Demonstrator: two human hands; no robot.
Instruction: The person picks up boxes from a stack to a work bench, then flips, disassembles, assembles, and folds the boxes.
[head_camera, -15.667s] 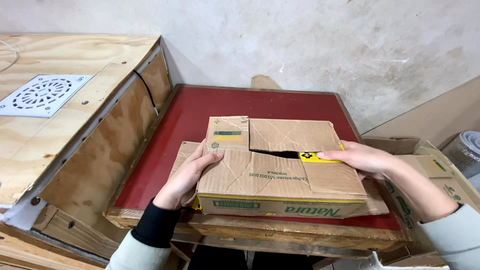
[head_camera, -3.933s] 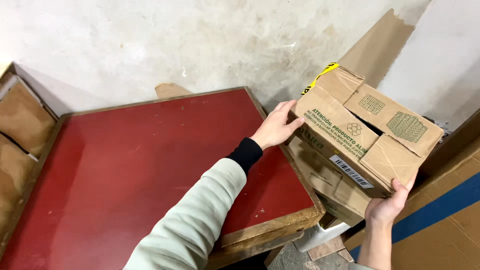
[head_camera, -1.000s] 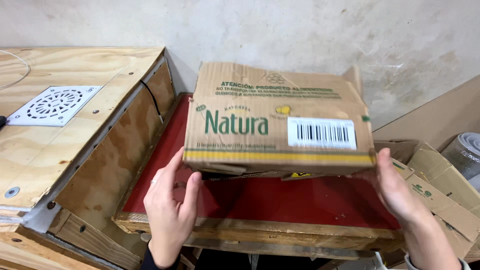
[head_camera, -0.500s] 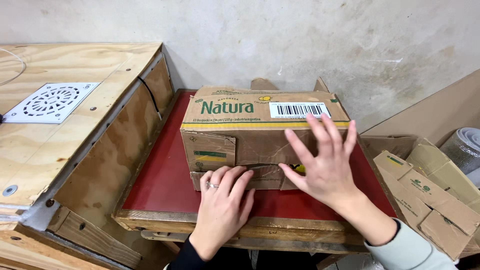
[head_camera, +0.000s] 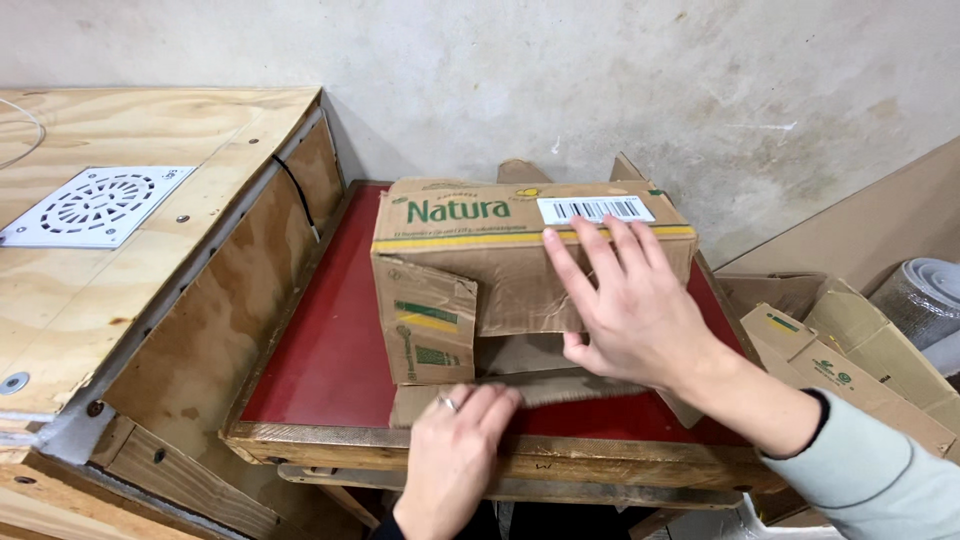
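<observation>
Two flat, open hands are laid on the cardboard box on the red board; the left hand presses its bottom flap, the right hand its side; creased flaps could tear if forced.

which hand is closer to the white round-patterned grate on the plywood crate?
Left. The left hand presses the box's bottom flap at the red board's front edge, nearer the white grate. The right hand lies flat on the cardboard box, farther right.
</observation>
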